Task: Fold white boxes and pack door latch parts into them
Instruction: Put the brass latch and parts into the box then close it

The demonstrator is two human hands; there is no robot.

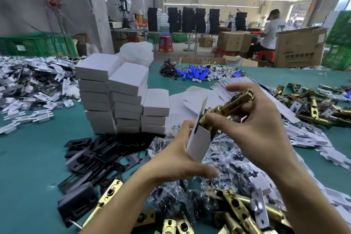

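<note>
My left hand grips a small white box, held tilted with its open end and raised flap pointing up. My right hand holds a brass door latch slanted, its lower end entering the box's open mouth. Stacks of closed white boxes stand on the green table to the left. Flat unfolded box blanks lie behind my hands.
Black strike plates are piled front left, bagged screws under my hands, brass latches at the front and more brass latches at right. White plastic parts heap at left; blue cylinders lie farther back. A person sits at back right.
</note>
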